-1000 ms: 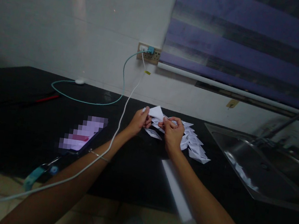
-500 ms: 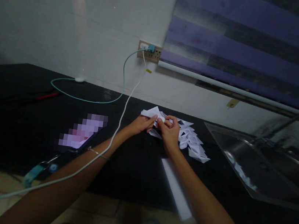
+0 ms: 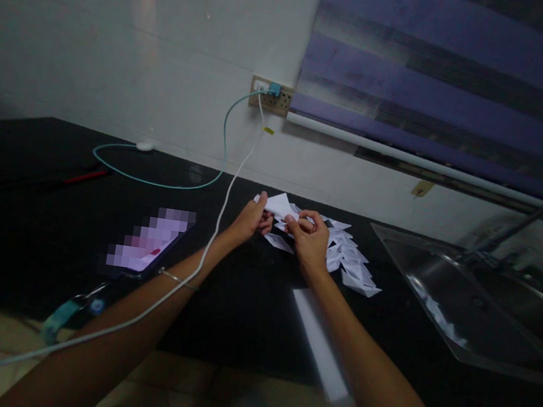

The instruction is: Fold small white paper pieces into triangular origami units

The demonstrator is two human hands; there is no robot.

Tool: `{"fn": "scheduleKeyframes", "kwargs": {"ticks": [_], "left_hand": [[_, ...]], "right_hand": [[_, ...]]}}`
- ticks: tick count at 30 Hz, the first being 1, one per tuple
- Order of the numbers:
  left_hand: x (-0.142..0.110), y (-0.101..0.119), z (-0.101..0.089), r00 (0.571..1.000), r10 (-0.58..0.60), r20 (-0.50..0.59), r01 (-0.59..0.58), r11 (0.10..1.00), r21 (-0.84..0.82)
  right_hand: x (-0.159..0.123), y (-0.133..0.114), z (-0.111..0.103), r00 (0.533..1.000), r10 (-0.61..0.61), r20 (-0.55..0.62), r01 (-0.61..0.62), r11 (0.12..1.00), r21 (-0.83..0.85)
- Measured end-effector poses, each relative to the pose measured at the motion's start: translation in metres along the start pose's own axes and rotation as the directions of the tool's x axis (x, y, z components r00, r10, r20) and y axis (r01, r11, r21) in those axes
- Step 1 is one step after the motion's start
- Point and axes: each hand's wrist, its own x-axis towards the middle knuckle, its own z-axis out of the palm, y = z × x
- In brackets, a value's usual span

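Note:
Between my two hands is a folded piece of white paper [image 3: 279, 203], its peak pointing up. My left hand [image 3: 252, 217] pinches its left end, with the thumb on top. At the right end, the thumb and fingers of my right hand [image 3: 312, 236] are closed on the same paper. Several folded white paper pieces [image 3: 351, 262] lie in a pile behind and to the right of my right hand, partly covered by it. One more folded piece [image 3: 279, 242] rests on the counter just below the held paper. A white paper strip [image 3: 319, 345] lies beside my right forearm.
The black counter [image 3: 237, 306] runs along the wall. A phone [image 3: 155, 241] with a teal strap lies to the left. A white cable [image 3: 222, 217] hangs from the wall socket [image 3: 278, 100] across my left forearm. At the right is a metal sink [image 3: 440, 295].
My left hand has shifted left along the folded paper, away from my right hand, and its thumb now points up. My right hand has hardly moved.

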Motion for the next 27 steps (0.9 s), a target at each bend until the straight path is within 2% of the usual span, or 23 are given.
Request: {"fn": "scheduleKeyframes", "kwargs": {"ticks": [4, 6, 9, 11, 14, 18, 27], "left_hand": [[0.002, -0.006, 0.007, 0.992, -0.123, 0.028, 0.126, 0.985, -0.119], [0.001, -0.008, 0.012, 0.989, -0.132, 0.060, 0.142, 0.962, -0.235], [-0.003, -0.006, 0.018, 0.998, -0.058, 0.030, 0.065, 0.922, -0.382], [-0.005, -0.001, 0.015, 0.999, -0.042, -0.003, 0.036, 0.881, -0.471], [-0.005, 0.004, 0.006, 0.993, -0.099, 0.072, 0.122, 0.820, -0.559], [-0.005, 0.007, -0.005, 0.991, -0.125, 0.039, 0.125, 0.817, -0.563], [-0.013, 0.013, -0.001, 0.993, -0.114, -0.008, 0.102, 0.915, -0.389]], "right_hand": [[-0.002, 0.001, -0.002, 0.986, -0.149, -0.069, 0.138, 0.980, -0.146], [-0.004, 0.000, -0.004, 0.970, -0.232, -0.068, 0.209, 0.946, -0.248], [-0.009, -0.003, -0.003, 0.955, -0.293, 0.050, 0.293, 0.900, -0.322], [-0.013, -0.006, -0.001, 0.946, -0.287, 0.154, 0.321, 0.899, -0.297], [-0.014, -0.008, 0.001, 0.951, -0.196, 0.238, 0.238, 0.958, -0.161], [-0.007, -0.005, -0.002, 0.951, -0.055, 0.304, 0.044, 0.998, 0.042], [-0.003, -0.006, -0.005, 0.948, 0.081, 0.307, -0.086, 0.996, 0.001]]}}
